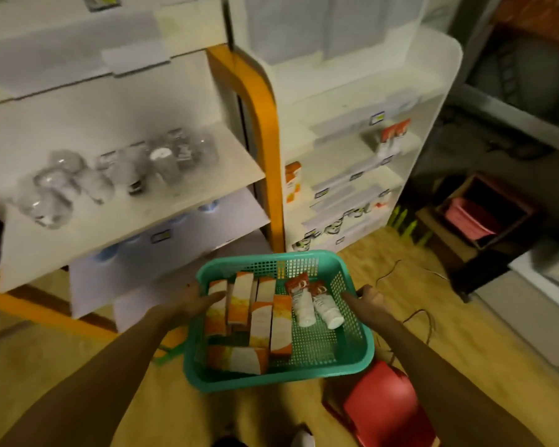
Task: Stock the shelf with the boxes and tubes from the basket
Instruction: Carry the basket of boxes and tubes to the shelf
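**Basket held at both sides before the shelves**

A green mesh basket point(352, 346) is held in front of the body, above a yellowish floor point(304, 408). Its left rim is gripped by the left hand point(196, 300), whose fingers reach over the edge and lie on the nearest box. Its right rim is gripped by the right hand point(367, 300), with the fingers curled over the edge.

Inside the basket, several orange-and-white boxes point(260, 321) are packed together in the left and middle part, one lying crosswise at the near end. Two white tubes point(315, 306) with red-brown ends are laid side by side to the right of the boxes.

A white shelf unit point(352, 150) is seen beyond the basket, bearing one similar orange box point(292, 180) and similar tubes higher up. A red stool point(384, 404) stands at the basket's lower right.
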{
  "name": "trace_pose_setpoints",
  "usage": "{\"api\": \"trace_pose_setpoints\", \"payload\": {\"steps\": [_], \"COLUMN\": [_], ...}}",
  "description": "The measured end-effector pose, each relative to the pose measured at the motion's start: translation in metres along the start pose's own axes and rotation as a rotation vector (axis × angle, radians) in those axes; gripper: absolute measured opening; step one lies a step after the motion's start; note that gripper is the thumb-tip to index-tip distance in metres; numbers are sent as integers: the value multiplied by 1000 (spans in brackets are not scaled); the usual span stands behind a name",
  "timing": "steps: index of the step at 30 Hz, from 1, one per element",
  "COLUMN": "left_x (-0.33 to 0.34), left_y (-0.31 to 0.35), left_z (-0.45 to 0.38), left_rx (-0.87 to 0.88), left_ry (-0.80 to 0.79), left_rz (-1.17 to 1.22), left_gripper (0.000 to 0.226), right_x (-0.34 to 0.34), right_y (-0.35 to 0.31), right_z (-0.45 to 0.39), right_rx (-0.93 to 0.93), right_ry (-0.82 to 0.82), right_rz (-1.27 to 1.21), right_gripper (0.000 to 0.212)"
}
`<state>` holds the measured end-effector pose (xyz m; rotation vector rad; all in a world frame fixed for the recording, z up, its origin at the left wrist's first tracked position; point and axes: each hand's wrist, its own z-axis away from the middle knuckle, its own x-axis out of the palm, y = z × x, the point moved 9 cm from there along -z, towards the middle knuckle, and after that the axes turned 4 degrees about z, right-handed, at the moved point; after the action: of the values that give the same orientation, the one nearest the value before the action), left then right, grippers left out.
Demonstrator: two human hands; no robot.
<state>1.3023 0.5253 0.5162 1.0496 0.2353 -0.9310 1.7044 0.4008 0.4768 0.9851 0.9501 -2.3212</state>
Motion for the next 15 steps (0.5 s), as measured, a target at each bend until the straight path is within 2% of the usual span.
{"api": "trace_pose_setpoints", "payload": {"steps": [4,7,12,15], "left_x": [27,41,74,87], "left_y": [62,102,136,160], "left_z": [-36,-72,-156,-211], "left_rx": [81,151,98,120], "left_ry": [-115,-117,-232,-226], "left_rz": [91,27,177,149], "left_gripper": [41,40,52,61], "right_x": [-39,-64,-100,-125], "right_y": [28,37,60,72], "right_z": [-35,-62,-127,-165], "right_rx": [62,94,172,246], "right_ry": [46,45,59,83], "right_rz": [-27,4,-21,-48], "right_gripper": [47,50,56,66]}}
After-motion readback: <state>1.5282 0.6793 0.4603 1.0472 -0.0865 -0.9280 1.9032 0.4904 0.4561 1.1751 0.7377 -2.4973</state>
